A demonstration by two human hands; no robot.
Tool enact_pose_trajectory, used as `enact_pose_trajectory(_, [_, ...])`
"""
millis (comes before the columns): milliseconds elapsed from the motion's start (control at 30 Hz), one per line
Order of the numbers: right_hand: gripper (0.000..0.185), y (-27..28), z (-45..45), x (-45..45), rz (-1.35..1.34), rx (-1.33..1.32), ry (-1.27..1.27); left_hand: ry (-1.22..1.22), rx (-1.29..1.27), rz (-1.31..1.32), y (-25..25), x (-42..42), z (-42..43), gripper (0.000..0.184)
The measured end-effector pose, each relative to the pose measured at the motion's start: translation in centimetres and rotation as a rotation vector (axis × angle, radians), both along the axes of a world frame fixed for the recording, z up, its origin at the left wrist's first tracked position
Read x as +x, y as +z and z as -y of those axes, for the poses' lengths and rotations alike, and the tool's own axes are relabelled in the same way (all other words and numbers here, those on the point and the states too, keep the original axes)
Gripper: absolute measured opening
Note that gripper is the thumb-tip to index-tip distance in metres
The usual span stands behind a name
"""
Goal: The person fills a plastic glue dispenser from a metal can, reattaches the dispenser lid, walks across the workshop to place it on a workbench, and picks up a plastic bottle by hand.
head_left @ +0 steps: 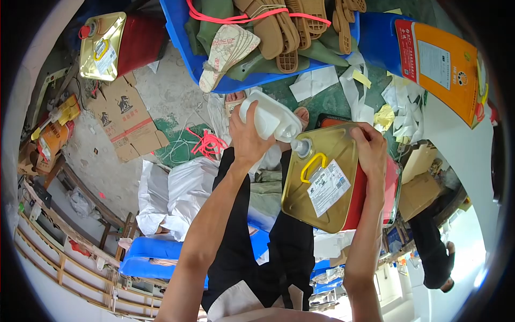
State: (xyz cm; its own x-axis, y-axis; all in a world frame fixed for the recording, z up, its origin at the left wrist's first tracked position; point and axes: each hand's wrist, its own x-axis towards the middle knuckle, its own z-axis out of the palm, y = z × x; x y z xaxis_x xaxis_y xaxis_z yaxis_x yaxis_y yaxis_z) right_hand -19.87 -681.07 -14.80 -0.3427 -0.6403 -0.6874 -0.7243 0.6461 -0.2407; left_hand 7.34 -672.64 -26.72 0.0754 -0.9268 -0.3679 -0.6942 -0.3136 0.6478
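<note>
Currently, the white bottle sits in the left hand, beside the tin.

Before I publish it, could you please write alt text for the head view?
The left hand holds a white plastic bottle at the spout of a gold-topped red can, which the right hand holds; beyond, a blue bin holds brown soles.

Far left, passage over the concrete floor between carton and blue crate — nearer, pink cord and white sheeting obstruct
</note>
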Motion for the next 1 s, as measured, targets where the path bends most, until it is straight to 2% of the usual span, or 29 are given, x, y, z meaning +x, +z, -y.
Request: enact_pose_trajectory(1000, [0.046,-0.7,1.1,0.3,-0.007,0.051,0.002,0.027,0.072,0.014,-0.1,0.0,0.7,0.100])
